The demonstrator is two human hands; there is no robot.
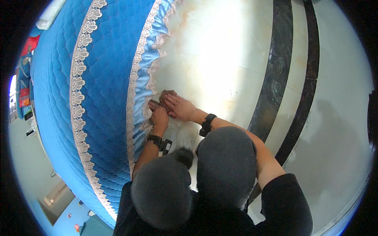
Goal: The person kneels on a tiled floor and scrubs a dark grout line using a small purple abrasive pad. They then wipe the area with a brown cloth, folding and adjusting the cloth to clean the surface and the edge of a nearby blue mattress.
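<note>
A: Where is the small, crumpled brown cloth-like piece (168, 94)?
B: On the glossy, pale-tiled floor (208, 72), just beside the bed, under the fingers of the bare right hand (180, 108).

A: How does each grip stand?
B: The right one is open, fingers stretched out and laid flat over the piece. The left hand (160, 117) has its fingers bent next to a darker brown edge. I cannot tell whether it is gripping that edge, or whether the edge belongs to the same piece.

A: What bounds the left side?
B: The blue quilted bedspread (104, 74), with its shiny light-blue ruffle (159, 26) hanging down and ending in a wavy, pale lace hem. The left hand is right at that hem, so there is little room on that side.

A: And to the right?
B: Much wider. Bare tile runs from the right hand to a dark, marbled floor stripe (271, 90). Past it come a narrower pale band, a thin, near-black strip (312, 51) and the smooth, pale wall (338, 98).

A: Ahead?
B: Open tile stretches away from the fingertips along the ruffle, brightly lit by glare.

A: Nearer the body?
B: Tight. Two rounded, dark-grey clothed knees (226, 165) fill the space between the forearms, and the black wrist-worn device (207, 124) on the right arm sits just beyond one of them.
</note>
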